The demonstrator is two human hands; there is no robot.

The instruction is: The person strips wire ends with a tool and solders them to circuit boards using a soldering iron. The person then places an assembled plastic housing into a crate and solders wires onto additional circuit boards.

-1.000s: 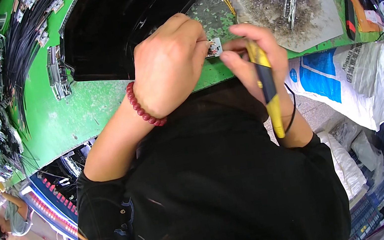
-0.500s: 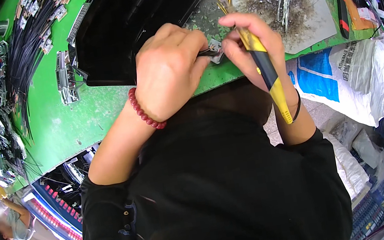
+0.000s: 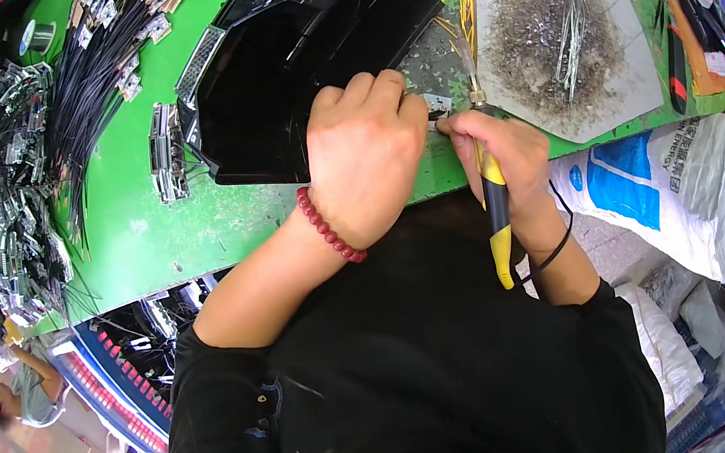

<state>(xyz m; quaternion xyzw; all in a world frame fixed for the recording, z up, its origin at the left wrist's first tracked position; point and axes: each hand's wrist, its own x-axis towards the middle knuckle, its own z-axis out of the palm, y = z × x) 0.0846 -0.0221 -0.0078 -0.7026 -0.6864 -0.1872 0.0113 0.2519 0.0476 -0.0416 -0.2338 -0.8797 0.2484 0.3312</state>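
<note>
My left hand (image 3: pixel 365 155), with a red bead bracelet at the wrist, is closed over a small grey connector part (image 3: pixel 438 103) at the edge of a black panel housing (image 3: pixel 282 78) on the green bench (image 3: pixel 145 232). My right hand (image 3: pixel 503 157) grips a soldering iron (image 3: pixel 496 205) with a black and yellow handle, its metal tip pointing up toward the part. Both hands meet at that small part; my left fingers hide most of it.
A grey mat (image 3: pixel 560 34) strewn with solder scraps and wire bits lies at the right. Bundles of black cables (image 3: pixel 87 71) and metal connectors (image 3: pixel 6 188) fill the left of the bench. A white and blue sack (image 3: pixel 659 179) sits below the bench edge. Another person (image 3: pixel 15 395) is at lower left.
The soldering iron has swung more upright, its tip now above my right fingers. Both hands stay together at the small part by the black housing.
</note>
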